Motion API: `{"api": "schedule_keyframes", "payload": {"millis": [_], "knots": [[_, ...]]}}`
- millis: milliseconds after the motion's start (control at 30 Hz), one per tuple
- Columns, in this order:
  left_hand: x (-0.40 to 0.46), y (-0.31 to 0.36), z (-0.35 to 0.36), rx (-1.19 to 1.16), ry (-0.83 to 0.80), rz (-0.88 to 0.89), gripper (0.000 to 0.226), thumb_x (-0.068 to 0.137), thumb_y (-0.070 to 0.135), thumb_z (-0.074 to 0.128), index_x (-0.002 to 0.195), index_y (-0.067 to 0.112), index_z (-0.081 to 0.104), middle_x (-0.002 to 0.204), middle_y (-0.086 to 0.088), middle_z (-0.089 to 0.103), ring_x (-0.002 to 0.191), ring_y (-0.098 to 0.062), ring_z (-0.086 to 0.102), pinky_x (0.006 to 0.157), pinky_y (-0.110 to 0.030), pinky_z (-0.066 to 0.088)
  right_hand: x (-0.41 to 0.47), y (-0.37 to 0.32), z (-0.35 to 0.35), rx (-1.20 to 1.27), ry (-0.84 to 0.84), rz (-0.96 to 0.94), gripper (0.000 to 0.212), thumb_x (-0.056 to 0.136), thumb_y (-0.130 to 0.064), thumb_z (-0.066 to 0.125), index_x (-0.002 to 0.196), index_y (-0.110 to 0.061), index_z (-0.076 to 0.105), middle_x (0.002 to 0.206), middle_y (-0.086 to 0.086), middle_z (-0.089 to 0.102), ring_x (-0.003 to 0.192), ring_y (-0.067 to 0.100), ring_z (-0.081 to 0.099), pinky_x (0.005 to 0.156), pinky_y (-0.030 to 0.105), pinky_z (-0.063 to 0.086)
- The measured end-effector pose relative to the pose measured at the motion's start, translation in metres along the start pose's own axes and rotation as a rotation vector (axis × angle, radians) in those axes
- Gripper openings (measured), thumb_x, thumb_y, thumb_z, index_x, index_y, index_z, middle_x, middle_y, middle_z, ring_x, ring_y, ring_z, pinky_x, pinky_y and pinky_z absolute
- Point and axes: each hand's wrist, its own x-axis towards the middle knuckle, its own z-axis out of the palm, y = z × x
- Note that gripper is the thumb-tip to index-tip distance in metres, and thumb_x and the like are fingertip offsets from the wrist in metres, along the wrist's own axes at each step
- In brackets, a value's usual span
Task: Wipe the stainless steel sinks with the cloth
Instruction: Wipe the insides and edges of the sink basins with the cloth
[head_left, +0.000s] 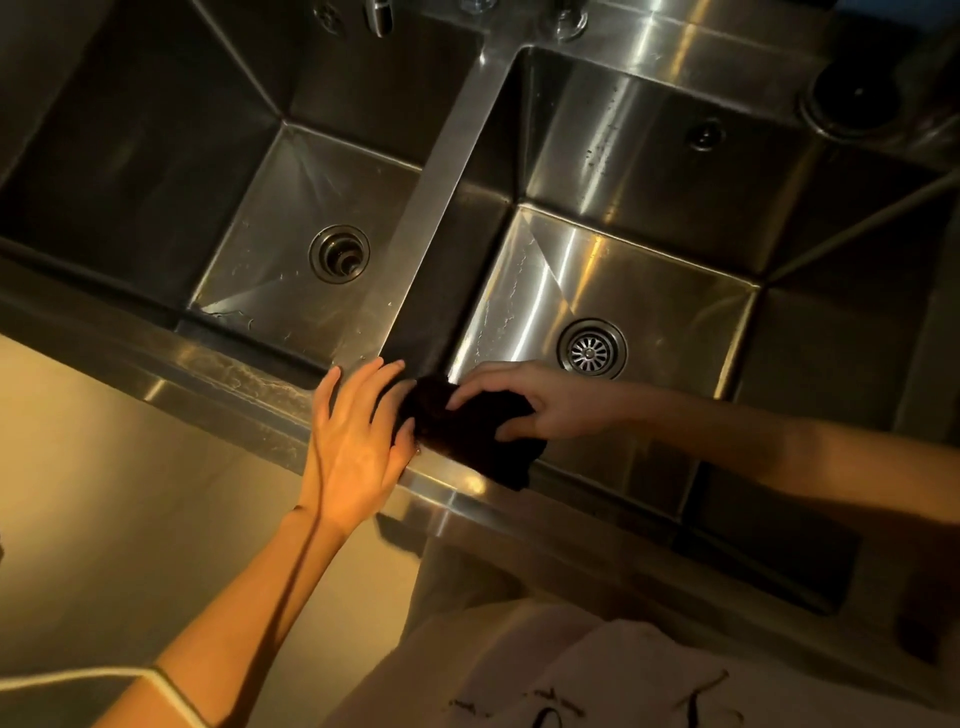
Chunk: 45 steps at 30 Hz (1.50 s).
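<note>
Across the width of the view run two stainless steel basins, the left sink (130, 171) and the right sink (649, 171), parted by a steel divider (447, 171) that meets the front rim (244, 379) near the person. Each basin has a drain in its floor: the left drain (338, 253) is an open hole, the right drain (591, 349) a slotted strainer. Faucet fittings (377, 15) show at the far edge.

The dark cloth (467, 431) lies bunched on the front rim at the near left corner of the right sink, one end hanging over the inner wall. Its long axis runs from the divider's foot down and to the right along the rim.

The right hand (519, 400) is on top of the cloth, fingers curled over it and thumb pinching its near edge, so it grips the cloth. The left hand (358, 431) lies just beside the cloth's left end, flat on the rim with fingers spread and holding nothing; its thumb side touches or nearly touches the fabric.

The cloth thus sits directly under the right fingers and to the right of the left fingers. The right hand is plainly the working one, and the likely next stroke would carry the cloth rightward along the rim or down into the right basin.
</note>
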Motion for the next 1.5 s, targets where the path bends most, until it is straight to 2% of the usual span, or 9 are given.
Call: {"api": "schedule_keyframes", "payload": {"millis": [167,300,467,600,833,1000,1133,1267,1500], "knots": [[0.0,-0.002,0.002,-0.069,0.019,0.011,0.042,0.097,0.031,0.031,0.122,0.01,0.059,0.135,-0.006,0.052,0.137,-0.017,0.035,0.116,-0.05,0.017,0.016,0.034,0.016,-0.048,0.011,0.089,0.056,0.085,0.001,0.063,0.136,-0.012,0.045,0.139,0.005,0.047,0.127,0.014,0.043,0.106,0.023,0.033],[-0.002,-0.004,0.004,-0.126,0.031,0.011,0.04,0.097,0.03,0.033,0.123,0.013,0.058,0.137,-0.003,0.05,0.139,-0.014,0.032,0.117,-0.049,0.014,0.03,0.088,0.037,-0.104,-0.037,0.27,0.059,0.084,0.002,0.062,0.137,-0.013,0.043,0.138,0.007,0.047,0.125,0.02,0.044,0.098,0.019,0.031],[-0.001,-0.005,0.005,-0.153,0.02,0.003,0.04,0.098,0.031,0.032,0.122,0.012,0.058,0.138,-0.002,0.049,0.14,-0.011,0.028,0.12,-0.041,0.007,0.028,0.136,0.052,-0.194,-0.118,0.467,0.06,0.081,0.002,0.058,0.137,-0.012,0.043,0.138,0.012,0.047,0.126,0.029,0.045,0.104,0.042,0.039],[-0.001,-0.005,0.004,-0.17,0.007,-0.001,0.041,0.097,0.031,0.033,0.121,0.011,0.06,0.138,-0.003,0.049,0.14,-0.013,0.029,0.119,-0.044,0.007,0.024,0.145,0.052,-0.157,-0.104,0.488,0.057,0.079,0.002,0.058,0.132,-0.016,0.049,0.136,0.009,0.049,0.124,0.028,0.046,0.103,0.044,0.04],[0.001,-0.001,-0.002,-0.078,0.003,0.021,0.041,0.096,0.029,0.033,0.116,0.012,0.063,0.135,-0.005,0.053,0.137,-0.018,0.035,0.116,-0.052,0.017,0.002,0.108,0.029,0.003,-0.098,0.39,0.053,0.077,0.004,0.063,0.122,-0.024,0.057,0.125,-0.008,0.051,0.117,0.012,0.045,0.099,0.031,0.041],[-0.001,0.009,-0.008,0.009,-0.016,0.023,0.041,0.095,0.029,0.035,0.114,0.009,0.066,0.131,-0.008,0.056,0.135,-0.022,0.036,0.116,-0.051,0.012,-0.032,0.046,0.006,0.047,-0.062,0.202,0.052,0.079,-0.001,0.068,0.121,-0.028,0.056,0.12,-0.022,0.05,0.119,0.002,0.045,0.102,0.021,0.038],[0.004,0.02,-0.017,0.072,-0.011,0.147,0.039,0.094,0.028,0.039,0.108,0.008,0.069,0.125,-0.013,0.061,0.128,-0.03,0.048,0.112,-0.051,0.019,-0.056,0.017,-0.002,-0.011,-0.026,0.101,0.051,0.08,-0.004,0.068,0.122,-0.031,0.055,0.125,-0.018,0.049,0.119,-0.001,0.044,0.099,0.013,0.037],[0.015,0.039,-0.02,-0.033,0.007,0.234,0.035,0.096,0.03,0.04,0.106,0.011,0.068,0.12,-0.007,0.062,0.123,-0.025,0.051,0.11,-0.048,0.027,-0.056,0.032,0.006,0.016,0.0,0.148,0.052,0.082,-0.002,0.065,0.124,-0.029,0.052,0.117,-0.027,0.045,0.108,-0.021,0.04,0.088,-0.001,0.036],[0.021,0.059,0.008,0.027,-0.114,0.234,0.032,0.096,0.03,0.041,0.105,0.014,0.068,0.116,-0.004,0.066,0.118,-0.024,0.056,0.108,-0.047,0.03,-0.024,0.122,0.042,-0.07,-0.052,0.358,0.055,0.077,0.005,0.061,0.127,-0.016,0.05,0.129,0.004,0.048,0.12,0.022,0.046,0.103,0.045,0.04]]}}
